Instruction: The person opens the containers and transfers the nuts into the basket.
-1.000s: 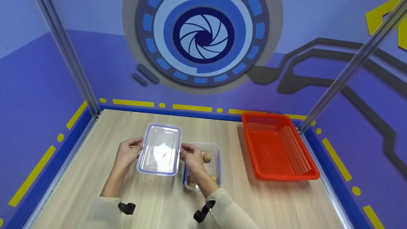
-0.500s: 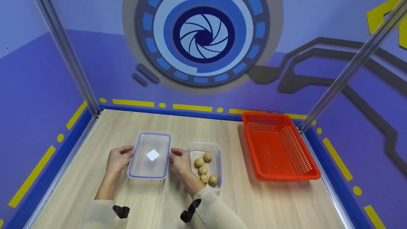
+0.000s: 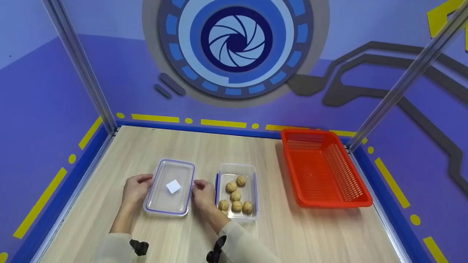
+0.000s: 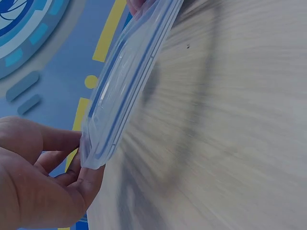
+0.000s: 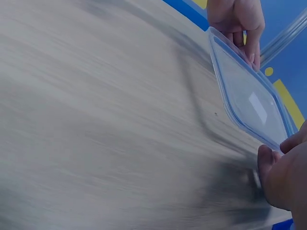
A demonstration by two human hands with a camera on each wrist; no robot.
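Both hands hold a clear plastic container lid (image 3: 170, 199) with a blue-violet seal, raised above the table in the wrist views. My left hand (image 3: 135, 190) pinches its left edge between thumb and fingers; in the left wrist view that pinch sits at the lid's near end (image 4: 103, 139). On the opposite edge, my right hand (image 3: 204, 194) pinches the lid, also seen in the right wrist view. Just right of my right hand stands a clear food container (image 3: 248, 175) without a cover, with several walnuts (image 3: 236, 196) inside.
A red plastic basket (image 3: 310, 182) with perforated sides stands at the right rear of the wooden table (image 3: 274, 233). Blue patterned panels (image 3: 219, 106) enclose the back and both sides, with metal posts at the corners.
Both hands have carried the lid leftward and toward the person, off the container's side. My right hand and forearm have moved away from over the container, so more walnuts show.
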